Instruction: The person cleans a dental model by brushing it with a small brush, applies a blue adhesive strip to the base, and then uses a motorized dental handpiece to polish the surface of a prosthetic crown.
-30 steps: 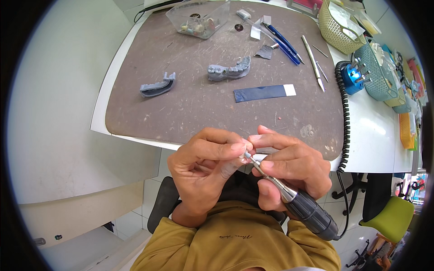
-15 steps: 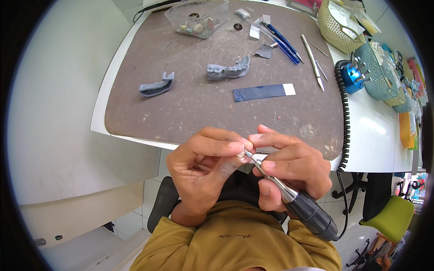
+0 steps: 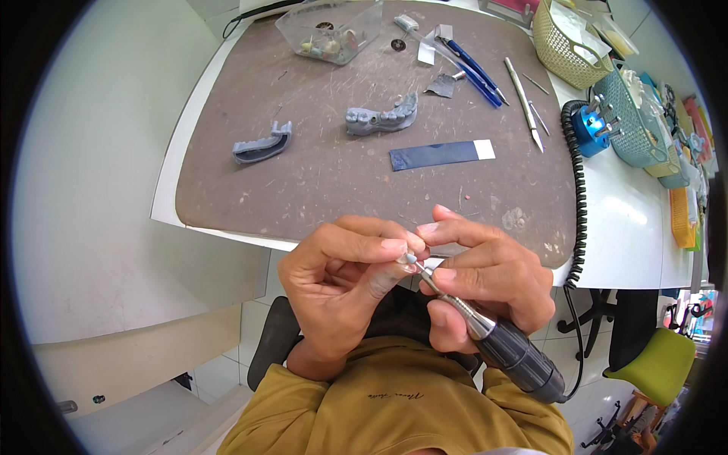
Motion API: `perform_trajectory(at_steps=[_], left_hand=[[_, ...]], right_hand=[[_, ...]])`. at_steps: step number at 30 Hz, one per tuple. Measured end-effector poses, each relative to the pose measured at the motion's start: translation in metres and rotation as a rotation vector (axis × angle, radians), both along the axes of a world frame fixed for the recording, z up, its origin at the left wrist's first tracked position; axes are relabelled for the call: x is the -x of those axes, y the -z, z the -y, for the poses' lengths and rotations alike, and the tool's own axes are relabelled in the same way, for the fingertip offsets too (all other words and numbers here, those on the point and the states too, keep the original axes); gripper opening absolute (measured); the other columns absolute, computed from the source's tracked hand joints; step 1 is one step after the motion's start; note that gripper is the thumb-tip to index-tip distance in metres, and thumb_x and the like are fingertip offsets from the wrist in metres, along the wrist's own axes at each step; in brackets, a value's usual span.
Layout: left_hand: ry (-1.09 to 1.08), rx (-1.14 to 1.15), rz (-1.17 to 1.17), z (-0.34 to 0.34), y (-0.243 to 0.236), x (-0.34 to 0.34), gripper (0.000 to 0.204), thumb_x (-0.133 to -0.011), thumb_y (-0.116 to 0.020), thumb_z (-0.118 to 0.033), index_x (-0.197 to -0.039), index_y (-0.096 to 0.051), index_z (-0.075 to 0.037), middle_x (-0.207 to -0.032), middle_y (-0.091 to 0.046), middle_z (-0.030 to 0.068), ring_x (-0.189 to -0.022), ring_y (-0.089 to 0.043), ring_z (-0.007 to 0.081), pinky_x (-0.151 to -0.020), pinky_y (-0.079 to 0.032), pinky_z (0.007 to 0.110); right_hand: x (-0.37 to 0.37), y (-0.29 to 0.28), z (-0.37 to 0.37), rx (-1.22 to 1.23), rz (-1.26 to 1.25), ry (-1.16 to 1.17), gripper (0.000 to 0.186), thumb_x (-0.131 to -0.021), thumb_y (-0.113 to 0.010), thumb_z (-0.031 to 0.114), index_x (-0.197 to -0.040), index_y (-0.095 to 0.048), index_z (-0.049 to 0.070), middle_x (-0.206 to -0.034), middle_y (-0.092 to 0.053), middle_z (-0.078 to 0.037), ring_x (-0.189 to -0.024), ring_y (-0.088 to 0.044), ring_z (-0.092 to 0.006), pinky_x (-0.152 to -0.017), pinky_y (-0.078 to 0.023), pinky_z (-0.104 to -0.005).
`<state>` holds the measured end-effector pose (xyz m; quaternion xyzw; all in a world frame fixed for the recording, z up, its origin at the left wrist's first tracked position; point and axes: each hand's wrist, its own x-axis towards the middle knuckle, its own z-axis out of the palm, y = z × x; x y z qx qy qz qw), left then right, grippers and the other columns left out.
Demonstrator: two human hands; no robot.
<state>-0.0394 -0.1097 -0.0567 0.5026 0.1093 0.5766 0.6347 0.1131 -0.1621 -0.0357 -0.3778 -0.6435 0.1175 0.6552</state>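
Note:
Between the fingertips of my left hand [image 3: 337, 284], closed in a pinch, is a small whitish piece that looks like a dental crown [image 3: 409, 268], mostly covered by the fingers. My right hand [image 3: 497, 277] grips a black and silver rotary handpiece [image 3: 519, 358], fingers wrapped round its metal neck. Its small pale blue bit [image 3: 412, 258] meets the piece or lies right against it. Both hands touch at the fingertips, just off the near table edge. Beyond them on the brown mat lie a grey dental model [image 3: 381, 117], a smaller grey model part [image 3: 263, 143] and a dark blue paper strip [image 3: 432, 155].
A clear plastic box [image 3: 331, 34] of small bits stands at the back. Blue pens [image 3: 476, 72] and a white-handled carving tool [image 3: 523, 105] lie at right. Along the right edge are a coiled cord [image 3: 579, 205], a blue bur holder [image 3: 593, 130] and several baskets [image 3: 570, 47].
The handpiece and my right hand have shifted slightly left, and the bit sits a little further left at the small piece. My left hand stays nearly still.

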Motion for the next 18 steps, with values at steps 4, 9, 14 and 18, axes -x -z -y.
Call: perform_trajectory(at_steps=[4,9,14,18], left_hand=[[0.004,0.007,0.009,0.0007,0.0002,0.0,0.019,-0.09,-0.069,0.015,-0.105,-0.066,0.003,-0.107,-0.07,0.0228,-0.099,-0.073,0.0233,-0.086,-0.063,0.033],[-0.002,0.0,0.003,0.0,0.0002,-0.0003,0.02,-0.09,-0.069,0.015,-0.105,-0.066,0.003,-0.107,-0.07,0.0235,-0.099,-0.073,0.0231,-0.086,-0.063,0.033],[-0.008,0.005,-0.003,0.0003,-0.0004,0.0001,0.02,-0.09,-0.069,0.015,-0.105,-0.065,0.003,-0.107,-0.07,0.0235,-0.099,-0.073,0.023,-0.086,-0.063,0.033],[-0.009,0.009,-0.003,0.0004,-0.0006,-0.0003,0.02,-0.09,-0.07,0.015,-0.105,-0.065,0.003,-0.107,-0.07,0.0232,-0.098,-0.073,0.0231,-0.086,-0.063,0.033]], right_hand=[[0.0003,-0.0006,-0.0002,-0.003,-0.008,-0.004,0.023,-0.077,-0.087,0.005,-0.094,-0.073,0.001,-0.081,-0.074,-0.012,-0.096,-0.077,-0.0351,-0.095,-0.06,-0.0517],[0.0,-0.0001,0.0003,0.005,-0.01,-0.006,0.023,-0.078,-0.087,0.005,-0.095,-0.073,0.001,-0.081,-0.074,-0.011,-0.097,-0.076,-0.0355,-0.096,-0.06,-0.0519],[0.0006,0.0016,0.0018,0.012,-0.037,-0.008,0.022,-0.078,-0.086,0.004,-0.095,-0.073,0.0,-0.082,-0.074,-0.012,-0.099,-0.076,-0.0365,-0.096,-0.06,-0.0523],[0.0006,0.0015,0.002,0.01,-0.039,-0.006,0.022,-0.078,-0.086,0.004,-0.096,-0.073,0.0,-0.082,-0.074,-0.013,-0.099,-0.076,-0.0368,-0.095,-0.06,-0.0522]])
